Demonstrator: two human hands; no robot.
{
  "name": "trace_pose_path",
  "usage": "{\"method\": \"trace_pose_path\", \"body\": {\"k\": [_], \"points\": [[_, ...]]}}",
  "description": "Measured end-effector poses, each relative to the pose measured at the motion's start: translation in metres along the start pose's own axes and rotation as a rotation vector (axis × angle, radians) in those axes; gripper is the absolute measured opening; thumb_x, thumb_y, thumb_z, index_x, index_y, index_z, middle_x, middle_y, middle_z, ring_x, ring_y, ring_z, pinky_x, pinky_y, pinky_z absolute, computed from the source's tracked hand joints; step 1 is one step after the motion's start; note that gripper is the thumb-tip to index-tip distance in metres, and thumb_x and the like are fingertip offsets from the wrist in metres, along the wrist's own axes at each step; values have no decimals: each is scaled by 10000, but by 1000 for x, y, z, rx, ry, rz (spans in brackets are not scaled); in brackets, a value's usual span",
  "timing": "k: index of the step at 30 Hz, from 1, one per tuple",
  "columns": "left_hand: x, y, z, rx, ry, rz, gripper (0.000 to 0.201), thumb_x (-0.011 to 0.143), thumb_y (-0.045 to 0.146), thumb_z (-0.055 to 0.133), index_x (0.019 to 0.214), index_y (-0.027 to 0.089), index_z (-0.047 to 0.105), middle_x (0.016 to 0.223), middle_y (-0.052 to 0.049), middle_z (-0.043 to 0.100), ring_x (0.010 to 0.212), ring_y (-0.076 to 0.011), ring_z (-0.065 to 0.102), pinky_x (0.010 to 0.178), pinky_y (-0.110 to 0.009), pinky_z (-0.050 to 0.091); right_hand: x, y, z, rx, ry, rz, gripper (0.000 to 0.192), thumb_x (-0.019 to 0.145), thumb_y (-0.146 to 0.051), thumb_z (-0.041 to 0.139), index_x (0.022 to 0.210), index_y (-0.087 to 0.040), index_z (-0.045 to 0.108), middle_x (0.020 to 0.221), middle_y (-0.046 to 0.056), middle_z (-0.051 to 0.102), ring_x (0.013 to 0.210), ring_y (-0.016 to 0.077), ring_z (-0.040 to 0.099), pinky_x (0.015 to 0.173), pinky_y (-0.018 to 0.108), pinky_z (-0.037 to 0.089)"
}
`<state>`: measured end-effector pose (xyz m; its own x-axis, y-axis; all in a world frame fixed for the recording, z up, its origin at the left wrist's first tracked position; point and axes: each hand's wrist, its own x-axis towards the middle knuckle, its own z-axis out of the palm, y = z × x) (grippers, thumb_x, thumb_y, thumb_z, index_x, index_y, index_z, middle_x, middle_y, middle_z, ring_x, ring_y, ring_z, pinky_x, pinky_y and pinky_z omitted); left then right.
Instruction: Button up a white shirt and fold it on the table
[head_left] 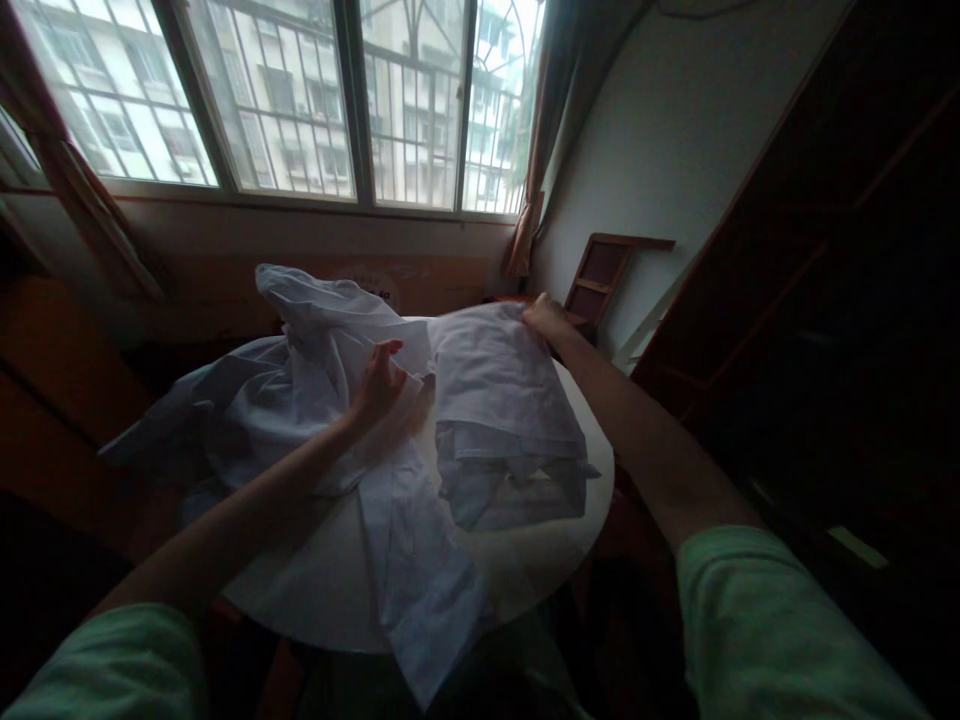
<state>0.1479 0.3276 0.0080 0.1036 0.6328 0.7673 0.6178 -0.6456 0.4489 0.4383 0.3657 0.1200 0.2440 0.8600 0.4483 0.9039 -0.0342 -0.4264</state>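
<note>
Reaching across a round white table (525, 570), the person works with both bare arms stretched out from pale green sleeves (757, 620). A white garment (502, 400) lies partly folded on the right half of the tabletop, its layered lower edge bunched toward the near side. The right hand (546, 318) sits at the far corner of this garment, near the table's back edge, fingers closed and pinching the cloth there. The left hand (379, 380) rests on a second, crumpled heap of white cloth (300, 380) that covers the left side of the table and rises in a peak toward the window; its fingers are curled into the fabric, gripping a fold. A long strip of that cloth (420, 590) trails over the near rim of the table and hangs down. Behind the table stand a barred window (300, 100), a curtain (536, 170) at its right end, and a wooden chair (607, 270) against the white wall.
</note>
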Motion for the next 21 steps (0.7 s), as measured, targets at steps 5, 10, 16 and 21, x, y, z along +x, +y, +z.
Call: {"method": "trace_pose_path", "body": {"k": [5,10,16,21], "points": [[-15,33,-9,-13,-448,245,390,773,271,507,1142,156,450,1123,-107,553,1045,-196,526,889,-331,431,-45,22,28,-281,-545,-155,390,773,-253,581,1124,-87,538,1127,152,572,1034,232,538,860,297,414],[-31,78,-1,159,-923,555,473,708,375,619,1116,156,525,1110,-126,589,1011,-238,558,813,-314,444,-104,16,16,-205,-881,-499,592,733,-465,610,1204,-124,493,1131,122,583,996,218,563,815,274,433],[-5,105,11,258,-748,337,190,815,190,421,814,115,595,623,-56,609,515,-124,546,503,-217,362,-174,10,-6,-458,-749,-623,830,617,-546,677,1257,-83,423,1010,185,626,940,309,591,751,332,437],[6,119,4,70,-599,339,198,799,206,430,844,142,612,588,-2,581,508,-85,507,505,-184,333,-182,3,8,-599,-798,-799,263,775,-243,536,967,-88,625,850,174,661,793,265,629,671,326,448]]}}
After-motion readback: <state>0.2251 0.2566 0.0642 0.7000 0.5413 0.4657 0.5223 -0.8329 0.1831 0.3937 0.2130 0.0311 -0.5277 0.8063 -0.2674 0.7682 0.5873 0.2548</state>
